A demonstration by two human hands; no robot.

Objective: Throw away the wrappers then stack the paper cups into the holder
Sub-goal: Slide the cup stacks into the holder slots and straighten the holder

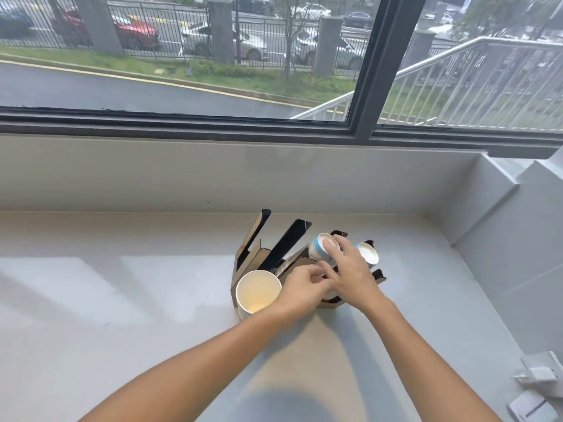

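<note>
Head view puts the cup holder (pixel 274 254) just below the middle of the frame, standing on the pale grey desk (pixel 122 300), with its black slanted arms rising toward the upper left. A stack of paper cups (pixel 318 249) with a blue-banded wall lies tilted in the holder's middle slot, its white bottom facing you. Your right hand (pixel 350 275) reaches over the holder with fingers spread, and your fingertips (pixel 333 243) rest on that white bottom; the grip is wide open and laid on the stack, not wrapped around it. Just right of your hand a second stack (pixel 368 254) sits in the next slot, also showing a white round end.

Your left hand (pixel 300 289) sits at the front of the holder, fingers curled in a loose pinch against the lower part of the stack or the holder's edge; you cannot tell from this view which one it touches, or whether it has hold of anything. Touching your left hand on its left side is a single upright cup (pixel 257 292), open mouth up, cream inside, standing at the holder's front left corner.

Beyond the desk a low grey sill runs under a dark-framed window (pixel 362 86). At the lower right corner of the frame lie some pale grey folded pieces (pixel 536 376), well apart from the holder.
</note>
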